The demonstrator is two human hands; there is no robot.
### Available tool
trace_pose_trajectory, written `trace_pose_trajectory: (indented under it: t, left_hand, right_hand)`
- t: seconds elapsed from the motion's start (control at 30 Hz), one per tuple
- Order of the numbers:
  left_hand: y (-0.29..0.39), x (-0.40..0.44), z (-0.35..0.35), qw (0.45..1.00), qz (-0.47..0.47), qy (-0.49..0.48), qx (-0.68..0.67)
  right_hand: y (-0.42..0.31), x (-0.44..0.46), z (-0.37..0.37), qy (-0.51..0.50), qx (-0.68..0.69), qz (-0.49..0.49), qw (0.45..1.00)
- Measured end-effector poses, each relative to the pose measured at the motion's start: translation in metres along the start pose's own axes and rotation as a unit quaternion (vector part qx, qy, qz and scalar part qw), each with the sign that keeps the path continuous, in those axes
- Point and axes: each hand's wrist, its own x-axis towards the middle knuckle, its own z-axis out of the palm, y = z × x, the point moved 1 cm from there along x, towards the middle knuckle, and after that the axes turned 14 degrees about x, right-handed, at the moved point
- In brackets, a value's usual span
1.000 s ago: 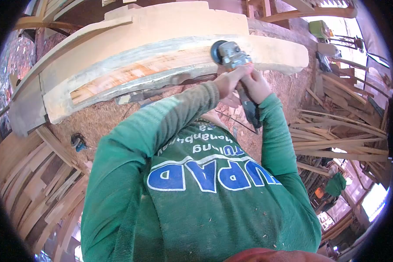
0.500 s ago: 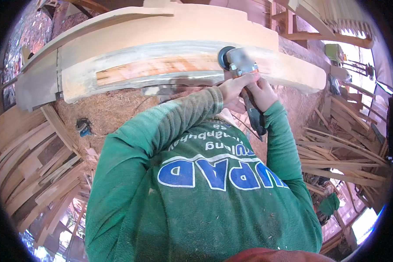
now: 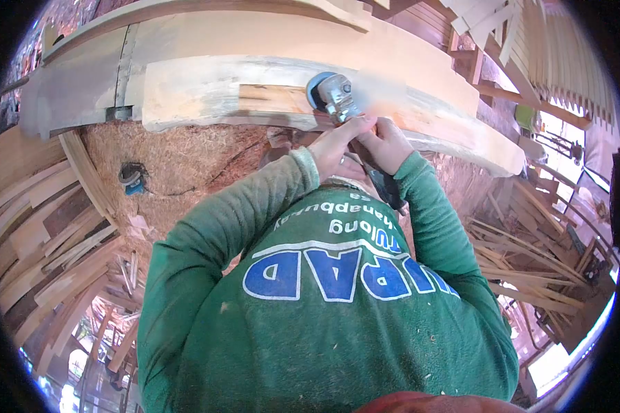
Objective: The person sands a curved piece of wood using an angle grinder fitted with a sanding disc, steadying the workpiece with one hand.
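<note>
Both of my hands are closed around an angle grinder with a metal head and a dark body. My left hand grips it just behind the head, a ring on one finger. My right hand wraps the body from the other side. The grinder's round disc lies on or just over a long pale wooden plank, beside a strip of bare reddish wood. Whitish smears run along the plank around that strip. The lower end of the grinder is partly hidden by my hands.
A blue-ended tool lies on the sawdust-covered ground. Stacked boards stand at the left, and loose wood strips pile up at the right. Slatted wooden pieces are at the upper right.
The grinder has moved left along the plank, closer to the left end of the bare strip. Both hands have moved with it and keep their grip. The camera view has shifted too.
</note>
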Motion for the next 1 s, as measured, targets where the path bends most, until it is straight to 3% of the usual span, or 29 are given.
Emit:
trace_pose_trajectory:
  t: [0.3,0.43,0.63,0.83,1.0]
  left_hand:
    - [-0.005,-0.069,-0.066,0.991,0.005,0.088,-0.101]
    - [-0.013,-0.086,-0.087,0.971,0.145,0.114,-0.153]
    - [-0.005,-0.079,-0.066,0.970,0.080,0.023,-0.230]
    - [-0.001,-0.033,-0.022,0.982,0.009,-0.029,-0.186]
    - [-0.005,0.008,0.015,0.997,-0.069,0.014,-0.018]
  right_hand:
    - [-0.070,0.040,0.089,-0.044,-0.069,-0.018,0.996]
    - [-0.097,0.051,0.113,-0.087,-0.139,-0.012,0.986]
    - [-0.092,0.038,0.095,-0.089,-0.104,0.033,0.990]
    - [-0.052,-0.001,0.041,0.012,-0.074,0.059,0.995]
    - [-0.011,-0.028,0.001,0.058,-0.004,0.057,0.997]
